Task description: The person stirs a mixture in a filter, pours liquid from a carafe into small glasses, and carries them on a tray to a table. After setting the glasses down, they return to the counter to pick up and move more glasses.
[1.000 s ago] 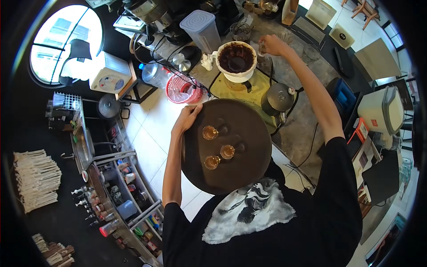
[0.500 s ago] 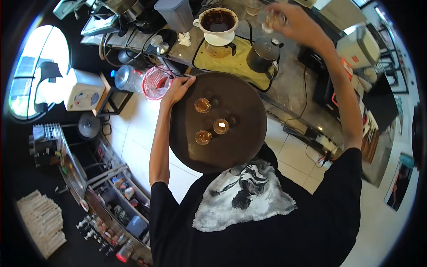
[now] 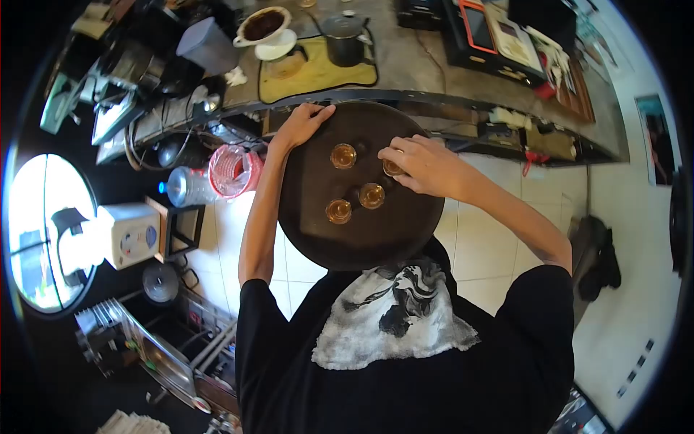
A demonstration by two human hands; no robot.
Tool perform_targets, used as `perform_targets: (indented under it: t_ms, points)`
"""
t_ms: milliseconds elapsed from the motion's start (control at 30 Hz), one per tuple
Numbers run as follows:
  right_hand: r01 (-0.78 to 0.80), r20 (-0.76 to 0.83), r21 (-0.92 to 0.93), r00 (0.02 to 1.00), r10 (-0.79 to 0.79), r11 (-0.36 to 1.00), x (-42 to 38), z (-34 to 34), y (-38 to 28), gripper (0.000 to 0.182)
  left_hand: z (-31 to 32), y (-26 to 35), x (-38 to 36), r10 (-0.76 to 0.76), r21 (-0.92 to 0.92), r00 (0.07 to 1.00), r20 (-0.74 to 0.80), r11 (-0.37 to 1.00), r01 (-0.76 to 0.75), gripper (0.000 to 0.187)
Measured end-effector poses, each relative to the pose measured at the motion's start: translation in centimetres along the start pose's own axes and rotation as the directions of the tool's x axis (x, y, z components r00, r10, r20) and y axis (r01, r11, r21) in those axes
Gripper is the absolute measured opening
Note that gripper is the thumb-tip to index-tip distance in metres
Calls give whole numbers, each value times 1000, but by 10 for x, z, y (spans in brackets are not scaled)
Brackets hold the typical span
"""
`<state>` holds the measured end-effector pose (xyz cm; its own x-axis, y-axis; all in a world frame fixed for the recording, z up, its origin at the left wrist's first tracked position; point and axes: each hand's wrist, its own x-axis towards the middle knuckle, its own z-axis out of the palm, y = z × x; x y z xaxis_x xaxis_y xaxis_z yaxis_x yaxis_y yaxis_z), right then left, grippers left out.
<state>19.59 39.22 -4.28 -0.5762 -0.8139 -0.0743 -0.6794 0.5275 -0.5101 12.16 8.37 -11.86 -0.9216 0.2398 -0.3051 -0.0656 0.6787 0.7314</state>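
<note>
A round dark tray (image 3: 311, 235) is held in front of my body. My left hand (image 3: 302, 127) grips its upper left rim, thumb on top. On the tray stand three small glasses of amber liquid: one at the upper middle (image 3: 343, 156), one lower left (image 3: 338, 211) and one near the centre (image 3: 371, 195). My right hand (image 3: 426, 165) has its fingers round a fourth small glass (image 3: 392, 168) at the tray's right side. The base of that glass is hidden, so whether it touches the tray cannot be told.
Beyond the tray runs a counter (image 3: 412, 65) with a yellow cloth (image 3: 311, 79), a dripper (image 3: 264, 27) of dark grounds, a dark metal pot (image 3: 344, 40) and a card-reader-like red device (image 3: 477, 27). A pink basket (image 3: 235, 172) and a water bottle (image 3: 189, 186) are at left.
My right hand has come down from above the counter to the tray with a small glass. My left hand still holds the rim. The view has turned, shifting the counter.
</note>
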Motion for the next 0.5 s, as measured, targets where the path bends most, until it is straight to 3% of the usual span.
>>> perform_targets:
  t_ms: [167, 233, 333, 500]
  points:
    - [-158, -117, 26, 980, 160, 987, -42, 32, 4, 46, 38, 22, 41, 135, 11, 980, 148, 990, -139, 53]
    - [-209, -253, 136, 938, 238, 968, -58, 34, 2, 46, 51, 35, 57, 110, 11, 975, 195, 993, -115, 51]
    - [-293, -352, 154, 876, 330, 944, -71, 45, 3, 46, 77, 51, 87, 217, 13, 928, 302, 973, -231, 51]
    - [-484, -253, 225, 809, 531, 845, -109, 32, -13, 56, 123, 91, 111, 281, 32, 849, 447, 944, -329, 52]
